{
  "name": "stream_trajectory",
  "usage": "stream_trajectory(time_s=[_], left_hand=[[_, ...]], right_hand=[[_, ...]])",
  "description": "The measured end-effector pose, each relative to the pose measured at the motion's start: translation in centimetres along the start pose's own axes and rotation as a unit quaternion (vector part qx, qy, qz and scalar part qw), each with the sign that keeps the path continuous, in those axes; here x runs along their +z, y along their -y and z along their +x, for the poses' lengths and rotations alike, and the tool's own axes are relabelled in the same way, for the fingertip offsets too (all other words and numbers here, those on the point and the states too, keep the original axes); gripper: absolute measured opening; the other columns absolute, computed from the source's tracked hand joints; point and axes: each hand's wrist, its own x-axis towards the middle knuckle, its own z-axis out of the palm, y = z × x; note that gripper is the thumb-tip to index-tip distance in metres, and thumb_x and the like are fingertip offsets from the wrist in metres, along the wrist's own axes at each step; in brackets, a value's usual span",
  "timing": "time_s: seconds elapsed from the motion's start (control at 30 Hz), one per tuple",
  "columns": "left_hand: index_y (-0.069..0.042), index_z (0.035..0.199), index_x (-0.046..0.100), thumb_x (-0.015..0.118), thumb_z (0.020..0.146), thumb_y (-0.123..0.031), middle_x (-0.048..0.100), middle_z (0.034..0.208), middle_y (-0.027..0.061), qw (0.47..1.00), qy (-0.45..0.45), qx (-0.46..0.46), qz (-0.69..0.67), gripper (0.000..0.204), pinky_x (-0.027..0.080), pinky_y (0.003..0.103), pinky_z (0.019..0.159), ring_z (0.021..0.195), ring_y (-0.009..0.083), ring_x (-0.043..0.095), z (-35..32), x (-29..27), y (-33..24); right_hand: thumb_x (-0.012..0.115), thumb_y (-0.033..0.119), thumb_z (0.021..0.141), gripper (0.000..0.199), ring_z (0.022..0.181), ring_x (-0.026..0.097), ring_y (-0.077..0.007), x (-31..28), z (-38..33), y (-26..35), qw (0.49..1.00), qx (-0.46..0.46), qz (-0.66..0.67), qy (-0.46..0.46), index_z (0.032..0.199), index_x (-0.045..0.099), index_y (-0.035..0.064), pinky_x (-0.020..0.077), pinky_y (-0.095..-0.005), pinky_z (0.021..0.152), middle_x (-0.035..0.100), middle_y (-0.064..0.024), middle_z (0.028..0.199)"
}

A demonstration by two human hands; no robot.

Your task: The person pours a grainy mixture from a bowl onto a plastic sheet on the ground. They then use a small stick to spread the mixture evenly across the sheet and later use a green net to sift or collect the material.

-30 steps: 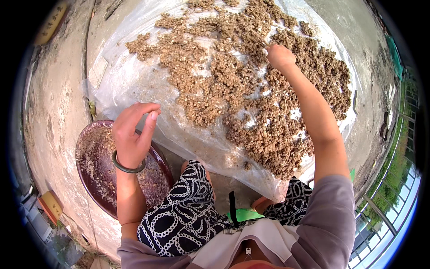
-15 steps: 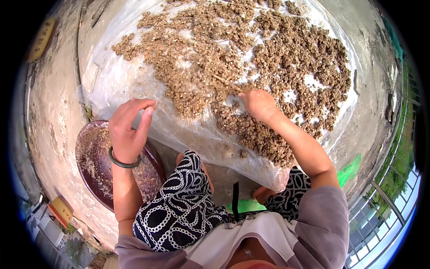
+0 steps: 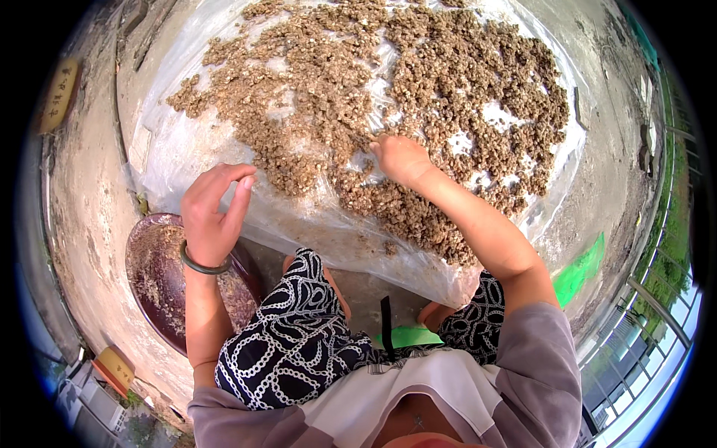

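Dark round basin (image 3: 153, 272) on concrete floor, far left. Left hand (image 3: 211, 216) raised above plastic sheet's (image 3: 179, 160) near left edge, fingers loosely curled, half open, holding nothing visible. Brown crumbly granules (image 3: 448, 82) spread across sheet. Right hand (image 3: 401, 158) flat on granules mid-sheet; fingers' grip cannot be told.

Bare concrete floor (image 3: 97, 216) here, stained and weathered. Spread flat on it, a clear plastic sheet (image 3: 194, 149) carrying a wide scatter of brown crumbly bits (image 3: 418, 82). Just beside the sheet's near-left edge sits a round dark basin (image 3: 153, 269).
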Motion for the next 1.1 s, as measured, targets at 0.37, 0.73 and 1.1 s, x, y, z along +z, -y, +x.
stream_trajectory(time_s=[0.37,0.73,1.1], left_hand=[[-0.002,0.100,0.073,0.070,0.093,-0.007,0.074,0.094,0.0150,1.000,0.005,-0.018,0.011,0.010,0.053,0.039,0.077,0.086,0.0336,0.070,-1.6,0.0,-0.2],[-0.001,0.100,0.073,0.070,0.093,-0.006,0.074,0.094,0.0149,0.999,0.039,0.000,0.007,0.010,0.053,0.039,0.077,0.086,0.0333,0.070,-0.6,1.8,-1.1],[0.000,0.099,0.072,0.068,0.094,-0.005,0.074,0.091,0.0136,0.998,0.048,0.033,0.039,0.008,0.053,0.037,0.076,0.084,0.0313,0.070,-0.2,2.4,-1.7]], right_hand=[[0.040,0.038,0.110,0.050,0.109,0.069,-0.0415,-4.6,3.0,-15.7,0.958,0.176,0.125,-0.190,0.117,0.069,-0.0024,0.0529,-0.0516,0.098,0.073,-0.0261,0.113],[0.039,0.037,0.111,0.050,0.096,0.072,-0.0404,-4.1,-1.1,-11.1,0.972,0.092,0.107,-0.189,0.111,0.068,-0.0031,0.0558,-0.0514,0.093,0.073,-0.0282,0.099],[0.042,0.039,0.111,0.045,0.086,0.074,-0.0325,-2.1,0.0,-6.4,0.995,-0.002,-0.036,-0.090,0.111,0.068,0.0031,0.0600,-0.0488,0.078,0.075,-0.0182,0.093]])
